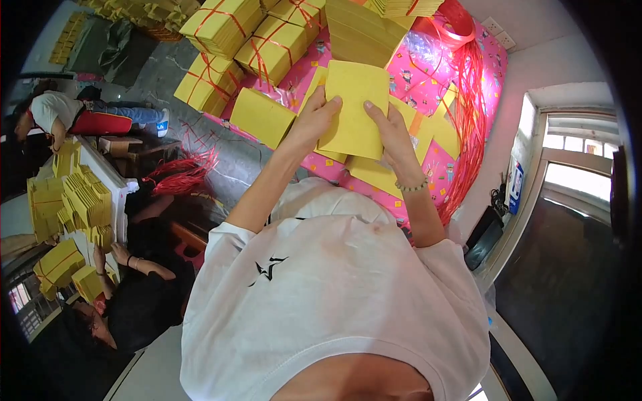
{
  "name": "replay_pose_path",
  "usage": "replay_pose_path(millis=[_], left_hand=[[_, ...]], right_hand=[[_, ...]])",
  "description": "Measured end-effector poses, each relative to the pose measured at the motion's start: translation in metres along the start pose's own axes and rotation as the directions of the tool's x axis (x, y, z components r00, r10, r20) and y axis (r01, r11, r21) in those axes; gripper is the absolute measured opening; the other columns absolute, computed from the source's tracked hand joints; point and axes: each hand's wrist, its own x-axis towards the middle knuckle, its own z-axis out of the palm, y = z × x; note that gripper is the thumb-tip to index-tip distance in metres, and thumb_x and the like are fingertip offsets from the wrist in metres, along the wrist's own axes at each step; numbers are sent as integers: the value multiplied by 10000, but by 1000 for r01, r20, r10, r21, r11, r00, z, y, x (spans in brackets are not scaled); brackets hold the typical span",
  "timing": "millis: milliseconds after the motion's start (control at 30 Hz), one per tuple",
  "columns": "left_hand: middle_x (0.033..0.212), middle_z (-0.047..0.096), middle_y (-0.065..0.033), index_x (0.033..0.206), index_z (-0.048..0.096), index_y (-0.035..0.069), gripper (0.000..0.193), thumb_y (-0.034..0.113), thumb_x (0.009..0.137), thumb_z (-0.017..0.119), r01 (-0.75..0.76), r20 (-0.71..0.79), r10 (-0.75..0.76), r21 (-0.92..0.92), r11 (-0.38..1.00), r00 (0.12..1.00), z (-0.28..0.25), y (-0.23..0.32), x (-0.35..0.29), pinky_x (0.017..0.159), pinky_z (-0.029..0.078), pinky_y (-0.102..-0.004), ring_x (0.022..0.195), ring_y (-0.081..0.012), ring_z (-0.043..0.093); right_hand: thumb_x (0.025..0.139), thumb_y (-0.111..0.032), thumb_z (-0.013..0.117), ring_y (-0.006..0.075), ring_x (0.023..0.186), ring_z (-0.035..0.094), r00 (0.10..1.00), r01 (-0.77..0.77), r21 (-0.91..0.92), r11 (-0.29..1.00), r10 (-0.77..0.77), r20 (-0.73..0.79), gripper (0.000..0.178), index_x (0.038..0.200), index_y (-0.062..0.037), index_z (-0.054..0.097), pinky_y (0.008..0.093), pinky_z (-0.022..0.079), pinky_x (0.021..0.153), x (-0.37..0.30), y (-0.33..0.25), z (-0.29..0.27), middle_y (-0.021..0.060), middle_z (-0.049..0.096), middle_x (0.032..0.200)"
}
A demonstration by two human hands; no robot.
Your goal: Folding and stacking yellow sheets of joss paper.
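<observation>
Between both hands, a rectangular sheaf of yellow paper (354, 110) is held up over a pink patterned table cover (401, 77). My left hand (317, 117) grips its left edge, thumb on the front face and fingers behind. At the right edge my right hand (394, 134) holds it the same way, with a beaded bracelet on that wrist. How many sheets it has cannot be told. Below and behind it lie loose yellow sheets (445, 134), some with an orange patch. A thick yellow paper block (261, 117) rests left of my left hand.
Yellow bundles tied with red strips (274, 50) stack at the far left of the table. A long hank of red strips (468, 113) hangs along its right side. To the left, two people work near a table of yellow bundles (87, 197). A dark-paned door (555, 267) stands right.
</observation>
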Motion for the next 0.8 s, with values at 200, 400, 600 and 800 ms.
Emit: replay_pose_path(millis=[200,400,600,800], left_hand=[[1191,553,-100,1289,376,-1,360,110,951,431,-17,4,17,10,1000,1000,2,3,1,893,443,-287,1067,-162,546],[1211,533,-94,1302,359,-8,394,77,935,474,-96,-23,97,39,995,995,12,-1,-14,908,432,-280,1097,-143,519],[1175,528,-113,1289,344,-26,383,63,940,471,-425,-42,438,175,888,898,29,-4,-33,892,428,-272,1087,-154,508],[1154,532,-121,1274,350,-25,351,62,948,444,-473,-16,491,241,848,871,28,-9,-38,894,421,-276,1059,-155,514]], right_hand=[[927,-147,553,132,1007,580,1000,30,0,1000,-30,-8,374,1248,23,465,272,490,847,0,-1,0,82,588,1150],[908,-99,568,126,1047,541,977,214,-159,964,-214,14,422,1285,11,416,274,459,875,-8,2,1,84,563,1166],[894,-82,585,121,1043,535,957,288,-194,938,-281,64,459,1306,-14,396,274,455,873,-21,3,-1,70,557,1159],[886,-74,601,105,1013,542,963,267,-171,949,-254,90,444,1286,-18,417,265,464,843,-26,1,-4,55,567,1144]])
